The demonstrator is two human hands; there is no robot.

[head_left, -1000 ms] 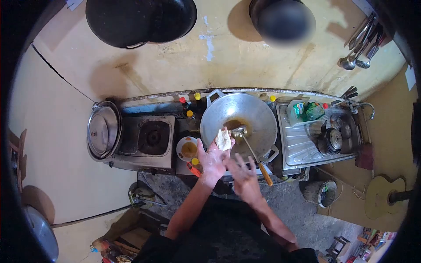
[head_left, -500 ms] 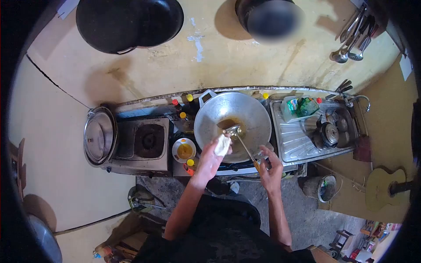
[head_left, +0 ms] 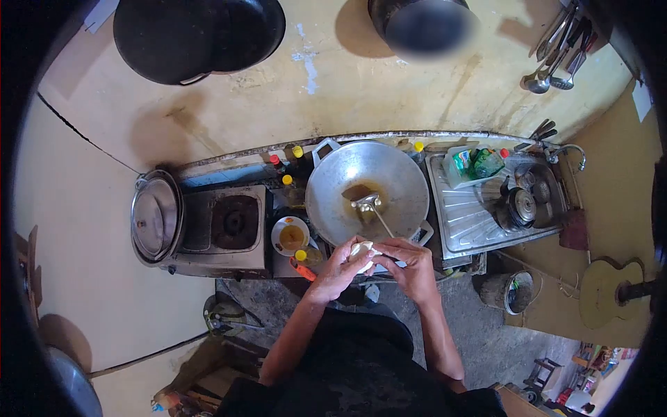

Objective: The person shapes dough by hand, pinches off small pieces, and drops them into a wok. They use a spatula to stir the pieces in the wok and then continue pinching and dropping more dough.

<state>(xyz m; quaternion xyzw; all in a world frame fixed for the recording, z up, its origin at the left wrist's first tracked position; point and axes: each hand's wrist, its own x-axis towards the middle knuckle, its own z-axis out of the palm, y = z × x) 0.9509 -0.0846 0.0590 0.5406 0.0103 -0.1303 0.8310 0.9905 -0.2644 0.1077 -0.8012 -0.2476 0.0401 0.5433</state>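
Observation:
My left hand (head_left: 335,272) is closed around a small white, soft-looking piece (head_left: 361,254), just in front of the wok (head_left: 323,184). My right hand (head_left: 411,267) meets it there, fingers pinched at the right side of the same piece. Exactly what the piece is, I cannot make out. Inside the wok, brown liquid (head_left: 358,191) pools at the bottom. A metal ladle (head_left: 367,201) rests in it with pale bits around its head; its handle runs toward my hands, which hide the near end.
Left of the wok stand a bowl of yellow-orange liquid (head_left: 291,237) and several capped bottles (head_left: 292,192). Further left are a stove burner (head_left: 234,221) and a lidded pot (head_left: 156,219). A steel sink (head_left: 472,226) with a kettle (head_left: 520,207) is at right.
My left hand has drawn the white piece back from over the ladle toward me. My right hand has moved left, away from the ladle's handle, and now grips the piece too.

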